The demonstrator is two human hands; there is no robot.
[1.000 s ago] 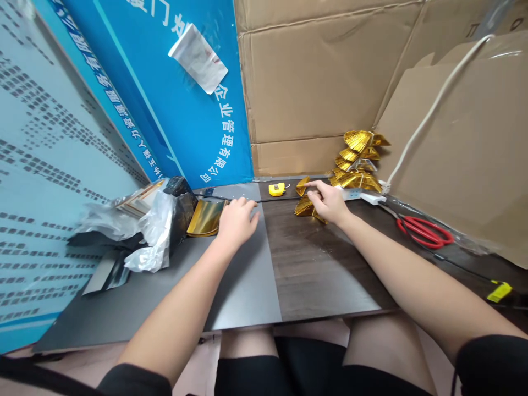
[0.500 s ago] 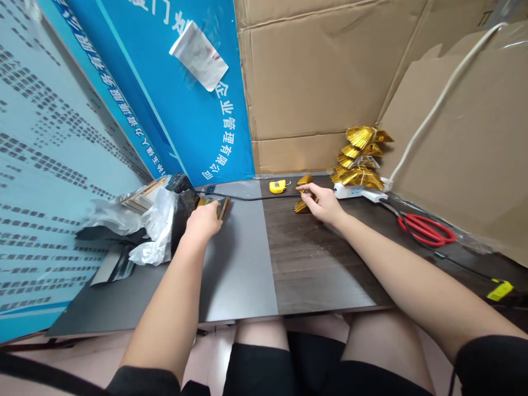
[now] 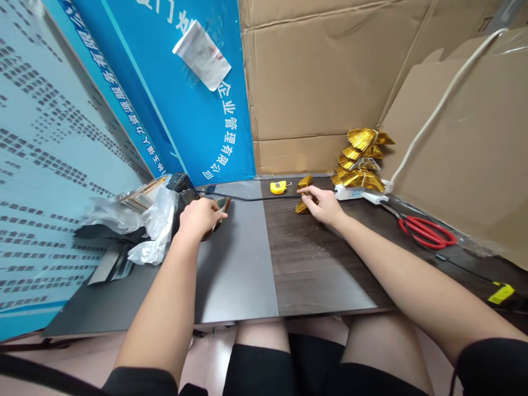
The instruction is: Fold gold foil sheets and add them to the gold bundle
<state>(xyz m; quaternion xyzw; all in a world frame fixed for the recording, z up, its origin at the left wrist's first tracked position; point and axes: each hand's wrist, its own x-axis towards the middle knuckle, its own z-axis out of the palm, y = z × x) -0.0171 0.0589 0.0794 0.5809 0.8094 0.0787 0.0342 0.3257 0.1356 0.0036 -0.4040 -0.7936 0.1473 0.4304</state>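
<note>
Left hand (image 3: 200,218) is closing on a foil sheet (image 3: 221,205), lifting it off the tabletop (image 3: 237,275).
Right hand (image 3: 324,205), half-open, is hovering beside folded gold pieces (image 3: 302,207), well right of the sheet.

White Chinese lettering curves along the lower right of the blue banner (image 3: 198,137): the curved line (image 3: 220,132) reads 企业管理有限公司. Along the banner's left edge, a strip of white characters (image 3: 119,104) reads 人力资源服务有限, with the characters below it too skewed to be sure of. At the banner's top edge, large white characters (image 3: 171,14) are cut off; 门 and 为 can be made out. Left of the banner, a pale blue panel (image 3: 53,137) carries rows of grey characters, too small and blurred to read.
</note>
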